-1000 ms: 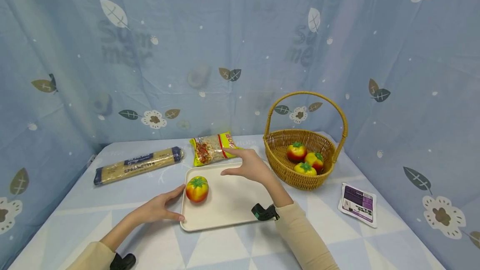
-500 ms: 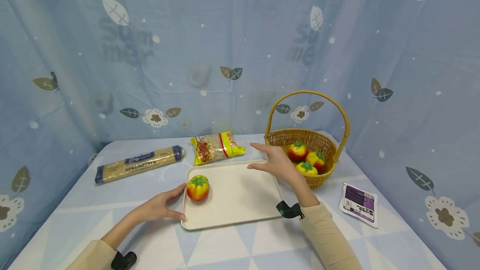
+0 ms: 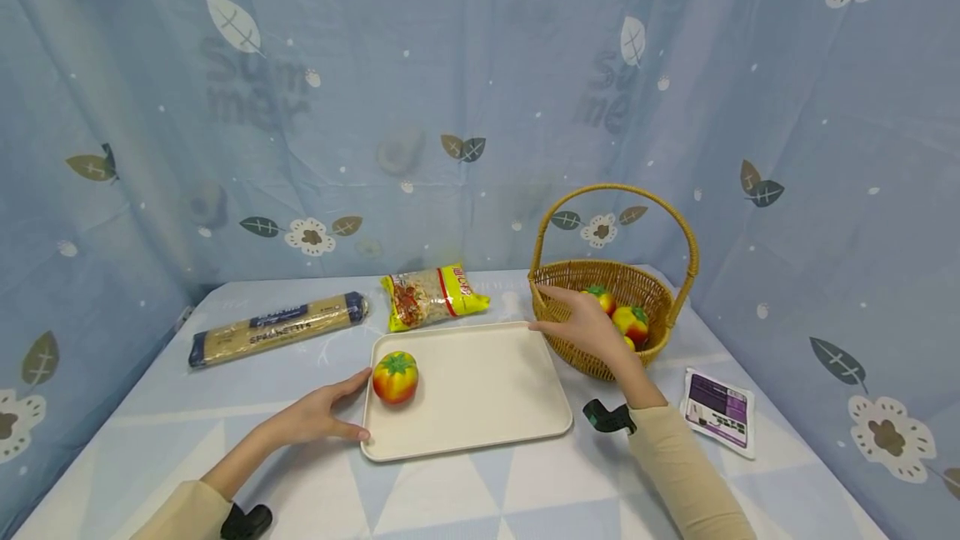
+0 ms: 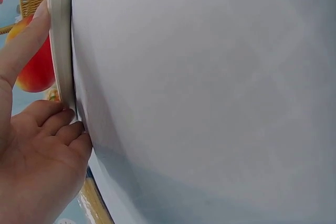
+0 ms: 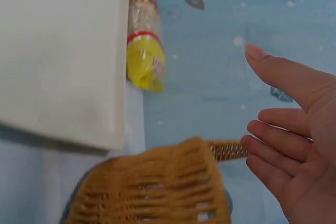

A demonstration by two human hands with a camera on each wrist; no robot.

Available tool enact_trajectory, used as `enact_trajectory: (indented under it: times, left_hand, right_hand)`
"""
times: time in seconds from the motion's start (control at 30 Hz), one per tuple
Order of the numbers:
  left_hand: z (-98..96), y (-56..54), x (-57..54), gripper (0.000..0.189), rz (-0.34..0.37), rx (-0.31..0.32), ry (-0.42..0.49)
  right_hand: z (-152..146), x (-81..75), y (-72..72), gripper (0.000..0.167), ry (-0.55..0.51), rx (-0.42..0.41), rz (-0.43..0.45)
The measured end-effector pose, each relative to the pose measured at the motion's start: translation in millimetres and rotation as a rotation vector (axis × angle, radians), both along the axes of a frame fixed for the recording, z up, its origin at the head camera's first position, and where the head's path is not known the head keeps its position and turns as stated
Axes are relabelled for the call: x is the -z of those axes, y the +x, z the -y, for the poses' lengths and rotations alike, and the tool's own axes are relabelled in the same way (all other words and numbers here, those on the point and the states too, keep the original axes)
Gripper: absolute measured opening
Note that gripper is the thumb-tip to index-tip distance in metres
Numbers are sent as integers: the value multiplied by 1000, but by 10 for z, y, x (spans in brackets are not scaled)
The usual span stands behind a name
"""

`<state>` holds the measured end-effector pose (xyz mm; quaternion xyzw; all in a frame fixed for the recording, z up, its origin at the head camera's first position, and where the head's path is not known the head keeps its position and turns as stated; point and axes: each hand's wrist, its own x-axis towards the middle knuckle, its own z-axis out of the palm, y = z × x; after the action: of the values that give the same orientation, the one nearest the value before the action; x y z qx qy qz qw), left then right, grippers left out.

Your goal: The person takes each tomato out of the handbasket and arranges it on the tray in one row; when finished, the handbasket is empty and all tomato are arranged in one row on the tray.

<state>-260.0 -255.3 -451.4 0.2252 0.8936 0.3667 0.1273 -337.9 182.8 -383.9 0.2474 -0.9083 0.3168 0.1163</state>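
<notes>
My left hand (image 3: 315, 417) touches the left edge of a cream rectangular tray (image 3: 480, 390). In the left wrist view its thumb lies against the tray's rim and its fingertips meet the side of the tray. A red-and-yellow tomato-like fruit with a green leafy top (image 3: 395, 377) sits at the tray's left end. My right hand (image 3: 588, 327) holds nothing, thumb and fingers apart, above the tray's far right corner. It covers part of a wicker basket (image 3: 577, 352), where similar fruits (image 3: 631, 323) lie, some partly hidden by the hand.
A spaghetti pack (image 3: 277, 330) lies at the left back. Behind the tray is a yellow-ended food bag (image 3: 435, 297). The basket has a tall arched handle (image 3: 617, 187). A white-and-purple packet (image 3: 717, 412) lies at the right. Blue curtains surround the table.
My right hand has moved rightward from above the tray to in front of the basket. The left hand, tray and fruit have stayed put.
</notes>
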Motion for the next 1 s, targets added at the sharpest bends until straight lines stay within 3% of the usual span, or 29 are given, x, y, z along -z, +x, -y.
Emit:
enact_trajectory:
  times: [0.47, 0.63, 1.0]
  left_hand:
    - [10, 11, 12, 102, -15, 10, 11]
    - [4, 3, -4, 102, -20, 21, 20]
    - [17, 1, 12, 101, -15, 20, 24]
  right_hand:
    - [-526, 99, -247, 71, 53, 116, 31]
    - [-646, 36, -337, 68, 104, 125, 49]
    - [-894, -198, -528, 66, 235, 124, 179]
